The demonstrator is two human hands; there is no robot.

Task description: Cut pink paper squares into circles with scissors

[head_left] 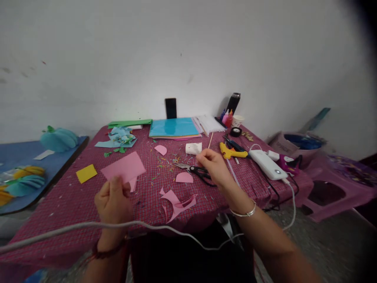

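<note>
My left hand (pixel 113 200) is closed on a pink sheet of paper (pixel 123 167), holding it up over the red checked tablecloth (pixel 70 196). My right hand (pixel 215 167) hovers over the black-handled scissors (pixel 196 169), fingers curled, touching or just above the handles. A pink half-round piece (pixel 184 178) lies beside the scissors. Pink offcuts (pixel 178 202) lie near the table's front edge. Another pink cut piece (pixel 160 149) sits further back.
A yellow glue gun (pixel 232 152), a white power bank (pixel 267 164) with cable, a white tape roll (pixel 193 148), a stack of coloured sheets (pixel 173 127), a phone (pixel 171 108), a flask (pixel 233 103), glue bottles and a yellow square (pixel 86 173) share the table. Pink stool (pixel 330 188) at right.
</note>
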